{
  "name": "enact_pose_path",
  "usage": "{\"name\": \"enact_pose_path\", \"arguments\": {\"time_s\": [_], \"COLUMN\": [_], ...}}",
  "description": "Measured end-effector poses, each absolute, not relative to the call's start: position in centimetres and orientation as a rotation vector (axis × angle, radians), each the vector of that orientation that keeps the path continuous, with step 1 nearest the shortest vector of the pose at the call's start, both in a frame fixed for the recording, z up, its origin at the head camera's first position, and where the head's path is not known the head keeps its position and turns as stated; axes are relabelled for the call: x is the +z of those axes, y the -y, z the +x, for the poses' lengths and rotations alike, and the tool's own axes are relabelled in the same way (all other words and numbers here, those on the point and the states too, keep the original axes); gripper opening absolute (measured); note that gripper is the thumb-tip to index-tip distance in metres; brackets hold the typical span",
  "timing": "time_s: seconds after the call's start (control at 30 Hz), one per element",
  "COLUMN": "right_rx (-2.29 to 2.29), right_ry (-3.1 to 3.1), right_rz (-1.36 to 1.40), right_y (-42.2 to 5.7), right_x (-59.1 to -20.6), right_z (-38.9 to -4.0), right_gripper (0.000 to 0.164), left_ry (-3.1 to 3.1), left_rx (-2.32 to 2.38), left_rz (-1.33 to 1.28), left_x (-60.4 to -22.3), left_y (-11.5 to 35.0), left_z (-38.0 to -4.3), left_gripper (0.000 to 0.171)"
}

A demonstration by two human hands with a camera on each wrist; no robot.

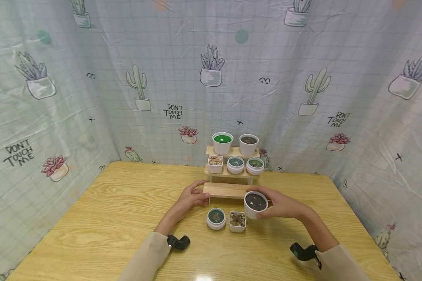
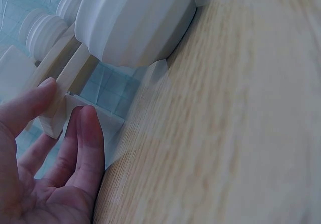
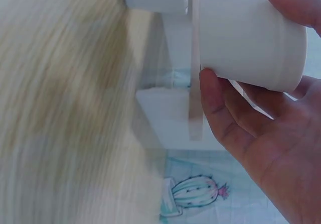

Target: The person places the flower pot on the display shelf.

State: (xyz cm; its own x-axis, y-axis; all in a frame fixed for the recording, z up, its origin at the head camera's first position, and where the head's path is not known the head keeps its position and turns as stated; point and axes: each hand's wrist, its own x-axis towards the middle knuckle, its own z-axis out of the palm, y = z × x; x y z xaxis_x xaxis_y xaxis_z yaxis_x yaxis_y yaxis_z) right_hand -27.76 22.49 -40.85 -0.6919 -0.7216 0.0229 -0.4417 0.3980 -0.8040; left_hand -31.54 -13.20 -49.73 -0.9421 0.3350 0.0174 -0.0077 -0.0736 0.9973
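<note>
My right hand [image 1: 283,203] grips a round white pot [image 1: 252,213] with dark filling, thumb on one side and fingers on the other. The pot is at the right end of the bottom step [image 1: 226,190] of a wooden stepped stand; in the right wrist view its base [image 3: 220,38] is right at the plank, and whether it bears on it I cannot tell. At that step's left end my left hand [image 1: 190,197] pinches the plank [image 2: 60,113], thumb above and fingers below. In front of the stand are a ribbed round pot [image 1: 216,225] and a square pot [image 1: 237,227] with pebbles.
The middle step holds a square pebble pot [image 1: 215,168] and two round pots, one blue-grey [image 1: 235,169], one green [image 1: 255,170]. Up top stand a green-filled pot [image 1: 223,147] and a brown-filled pot [image 1: 248,148]. A cactus-print curtain [image 1: 211,105] hangs behind the wooden table [image 1: 126,203].
</note>
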Motion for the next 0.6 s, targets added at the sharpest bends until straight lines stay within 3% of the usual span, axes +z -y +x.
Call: {"name": "enact_pose_path", "arguments": {"time_s": [0.6], "right_rx": [-1.216], "right_ry": [-2.385], "right_rz": [-1.015], "right_y": [-18.2], "right_x": [-39.1], "right_z": [-30.0], "right_gripper": [0.072], "left_ry": [-1.948], "left_rx": [2.129], "left_rz": [0.375], "left_x": [-50.1], "left_y": [13.2], "left_z": [-31.8], "left_gripper": [0.068]}}
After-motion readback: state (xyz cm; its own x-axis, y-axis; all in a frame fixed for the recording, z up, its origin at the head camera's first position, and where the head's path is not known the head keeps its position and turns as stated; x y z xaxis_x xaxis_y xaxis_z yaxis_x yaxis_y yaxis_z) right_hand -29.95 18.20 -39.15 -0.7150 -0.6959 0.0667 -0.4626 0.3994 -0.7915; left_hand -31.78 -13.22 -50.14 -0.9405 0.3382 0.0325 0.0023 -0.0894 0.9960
